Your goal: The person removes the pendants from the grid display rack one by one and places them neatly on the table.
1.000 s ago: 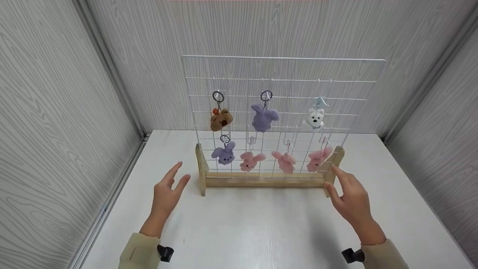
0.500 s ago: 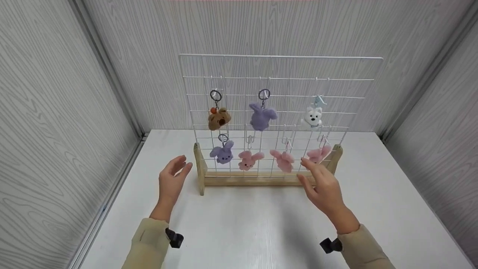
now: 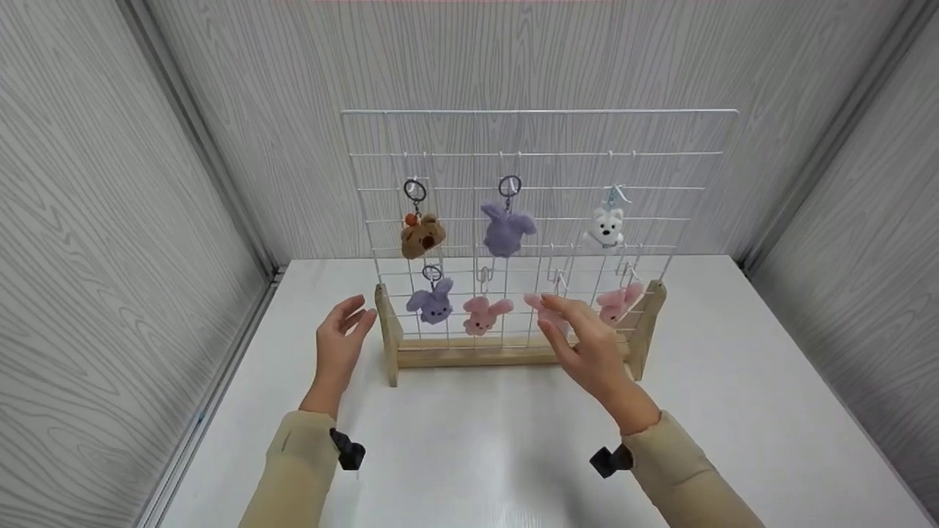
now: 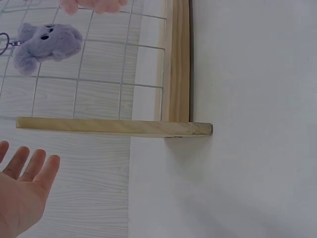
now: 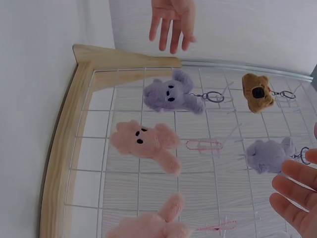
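Note:
My left hand (image 3: pixel 341 348) hovers just left of the stand's left wooden foot (image 3: pixel 386 330), fingers loosely bent and holding nothing. Closest to it hangs a small purple bunny keychain (image 3: pixel 431 302). My right hand (image 3: pixel 590 352) is in front of the rack's lower right, fingers extended and thumb apart. Behind it a pink bunny charm (image 3: pixel 537 303) is partly hidden; in the right wrist view the fingers (image 5: pixel 292 191) look free of any toy. More pink bunny charms (image 3: pixel 484 317) (image 3: pixel 620 302) hang on either side.
A white wire grid rack (image 3: pixel 539 111) stands on a wooden base (image 3: pixel 469 357) on the white table (image 3: pixel 455 440). Its upper row holds a brown bear keychain (image 3: pixel 422 236), a larger purple bunny keychain (image 3: pixel 506 231) and a white dog charm (image 3: pixel 607 229). Grey wood-grain walls (image 3: pixel 73 220) enclose the table.
My right hand has moved left from the rack's right foot to before a pink bunny charm. My left hand has risen slightly forward, its fingers more bent. The hanging toys stay on the rack.

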{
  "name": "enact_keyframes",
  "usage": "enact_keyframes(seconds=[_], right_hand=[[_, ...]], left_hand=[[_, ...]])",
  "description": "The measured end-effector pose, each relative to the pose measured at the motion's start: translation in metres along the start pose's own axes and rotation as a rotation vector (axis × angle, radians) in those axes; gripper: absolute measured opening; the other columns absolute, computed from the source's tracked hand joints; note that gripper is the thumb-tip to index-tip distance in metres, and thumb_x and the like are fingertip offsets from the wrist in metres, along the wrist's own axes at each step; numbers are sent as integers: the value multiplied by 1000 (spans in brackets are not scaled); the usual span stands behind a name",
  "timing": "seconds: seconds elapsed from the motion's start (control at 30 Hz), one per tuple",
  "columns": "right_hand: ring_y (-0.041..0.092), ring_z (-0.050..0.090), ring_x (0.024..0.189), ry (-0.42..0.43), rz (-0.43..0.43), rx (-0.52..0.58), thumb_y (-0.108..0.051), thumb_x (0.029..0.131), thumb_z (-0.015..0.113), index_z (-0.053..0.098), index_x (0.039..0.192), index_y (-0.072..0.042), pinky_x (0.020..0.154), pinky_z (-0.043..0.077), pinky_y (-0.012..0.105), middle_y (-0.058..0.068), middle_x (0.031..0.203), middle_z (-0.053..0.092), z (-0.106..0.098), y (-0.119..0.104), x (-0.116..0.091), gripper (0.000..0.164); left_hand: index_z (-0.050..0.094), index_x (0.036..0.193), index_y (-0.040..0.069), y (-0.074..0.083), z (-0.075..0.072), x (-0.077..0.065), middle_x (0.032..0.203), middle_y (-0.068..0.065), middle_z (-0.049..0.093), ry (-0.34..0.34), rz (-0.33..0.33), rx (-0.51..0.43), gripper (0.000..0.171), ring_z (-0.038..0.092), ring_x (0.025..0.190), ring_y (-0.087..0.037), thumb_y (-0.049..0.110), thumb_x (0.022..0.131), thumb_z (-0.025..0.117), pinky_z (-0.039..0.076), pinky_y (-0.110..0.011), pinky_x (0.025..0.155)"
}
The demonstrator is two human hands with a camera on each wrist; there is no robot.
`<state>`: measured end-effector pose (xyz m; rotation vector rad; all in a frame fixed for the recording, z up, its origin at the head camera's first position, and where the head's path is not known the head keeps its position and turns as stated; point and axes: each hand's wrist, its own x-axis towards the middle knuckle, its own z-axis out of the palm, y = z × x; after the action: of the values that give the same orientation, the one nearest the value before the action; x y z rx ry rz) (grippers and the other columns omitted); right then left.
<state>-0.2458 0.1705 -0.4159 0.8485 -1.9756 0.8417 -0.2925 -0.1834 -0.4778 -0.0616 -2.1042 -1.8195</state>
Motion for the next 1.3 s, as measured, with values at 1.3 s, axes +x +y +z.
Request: enact_keyframes(seconds=[1.3], right_hand=[[23,62,91,-67,393,435,-7,91,59,62,110,3,82,49,30,13,103,66,64,-29,86,21]], left_hand=[[54,128,15,-13,12,40,126,-4,52,-90,-272,-208,41,51,115,-18,19,89,65,46,-33,91]])
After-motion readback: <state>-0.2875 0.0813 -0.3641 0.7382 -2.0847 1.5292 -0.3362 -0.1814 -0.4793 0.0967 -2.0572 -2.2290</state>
